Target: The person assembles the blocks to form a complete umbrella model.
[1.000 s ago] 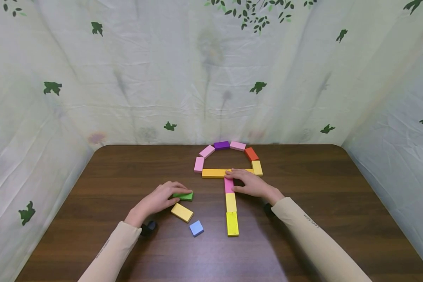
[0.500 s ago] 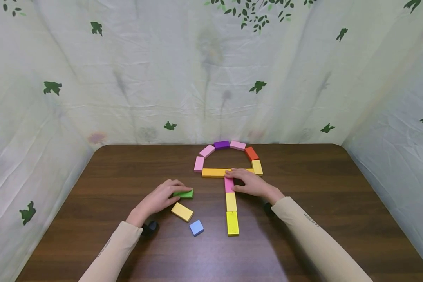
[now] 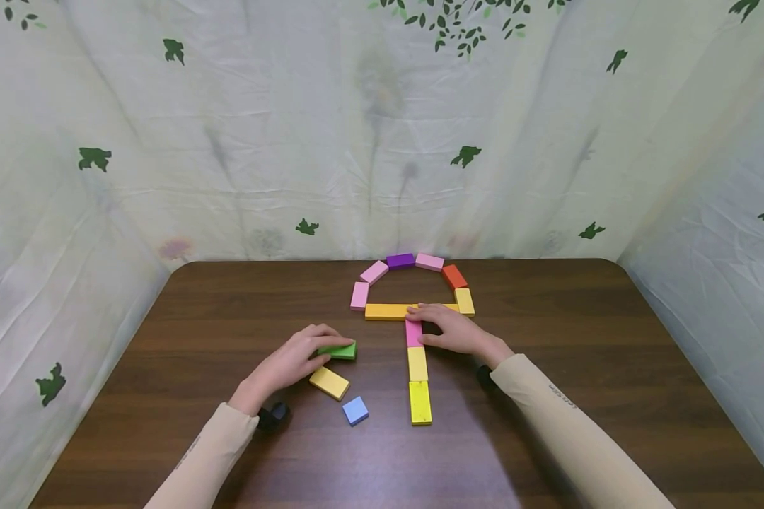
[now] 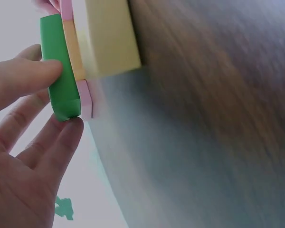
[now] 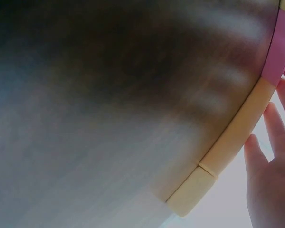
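Observation:
In the head view, my left hand [image 3: 297, 358] pinches a green block [image 3: 339, 350] between thumb and fingers. The left wrist view shows the thumb on one face of that green block [image 4: 61, 71] and a fingertip at its end. My right hand [image 3: 453, 331] rests with fairly straight, spread fingers where a long orange block [image 3: 385, 312] meets a pink block [image 3: 413, 334]. Its thumb touches the pink block's right side. Below the pink block run a pale yellow block [image 3: 417, 364] and a bright yellow block [image 3: 420, 403], in line. The right hand covers part of the orange bar.
An arch above the orange bar includes pink blocks [image 3: 359, 296], a purple block [image 3: 400, 261], a red block [image 3: 455, 276] and a pale yellow block [image 3: 464, 302]. Near the left hand lie a loose yellow block [image 3: 329, 383] and a blue block [image 3: 355, 411]. A patterned curtain [image 3: 382, 141] hangs behind the table [image 3: 547, 304].
My left hand has shifted slightly to the right with the green block in its pinch. The right hand and the laid-out blocks stay where they were.

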A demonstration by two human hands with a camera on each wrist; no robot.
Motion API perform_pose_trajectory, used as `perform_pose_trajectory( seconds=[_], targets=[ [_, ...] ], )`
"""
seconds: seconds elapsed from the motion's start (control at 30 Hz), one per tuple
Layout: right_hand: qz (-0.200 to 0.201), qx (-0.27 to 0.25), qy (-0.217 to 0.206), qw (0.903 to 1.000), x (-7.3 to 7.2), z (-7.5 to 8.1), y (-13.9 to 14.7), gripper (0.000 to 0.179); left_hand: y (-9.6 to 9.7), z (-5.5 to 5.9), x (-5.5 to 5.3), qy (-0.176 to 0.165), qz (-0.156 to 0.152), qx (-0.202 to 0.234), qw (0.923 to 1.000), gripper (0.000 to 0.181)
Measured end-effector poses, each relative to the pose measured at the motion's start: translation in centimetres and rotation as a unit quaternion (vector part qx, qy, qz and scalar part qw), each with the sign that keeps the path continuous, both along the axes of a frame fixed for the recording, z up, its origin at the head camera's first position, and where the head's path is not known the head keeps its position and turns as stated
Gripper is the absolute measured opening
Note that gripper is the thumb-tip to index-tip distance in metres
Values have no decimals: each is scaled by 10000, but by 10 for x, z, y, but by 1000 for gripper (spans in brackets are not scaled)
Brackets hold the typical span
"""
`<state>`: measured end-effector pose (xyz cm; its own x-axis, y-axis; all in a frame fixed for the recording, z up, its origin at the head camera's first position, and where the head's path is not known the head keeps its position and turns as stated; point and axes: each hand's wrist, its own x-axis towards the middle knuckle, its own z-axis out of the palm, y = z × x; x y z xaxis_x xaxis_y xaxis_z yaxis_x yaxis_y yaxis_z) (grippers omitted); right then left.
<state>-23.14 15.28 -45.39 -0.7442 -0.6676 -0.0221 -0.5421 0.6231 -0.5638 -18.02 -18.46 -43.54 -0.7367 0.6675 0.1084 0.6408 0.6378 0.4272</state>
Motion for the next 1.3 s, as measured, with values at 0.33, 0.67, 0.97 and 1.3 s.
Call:
perform_pose_trajectory(
  seconds=[0.33,0.67,0.97,1.3],
  targets=[
    [38,9,58,10000,0,0,0,50,8,7,7,-18,-91,31,10000,41],
    [17,34,12,10000,0,0,-1,49,16,10,18,226,-370,176,9989,42],
    [16,47,49,10000,-1,-1,-1,50,27,10,33,214,-657,326,9971,42],
    [44,37,75,10000,-1,-1,0,49,40,7,49,133,-1191,417,9919,39]
  ],
)
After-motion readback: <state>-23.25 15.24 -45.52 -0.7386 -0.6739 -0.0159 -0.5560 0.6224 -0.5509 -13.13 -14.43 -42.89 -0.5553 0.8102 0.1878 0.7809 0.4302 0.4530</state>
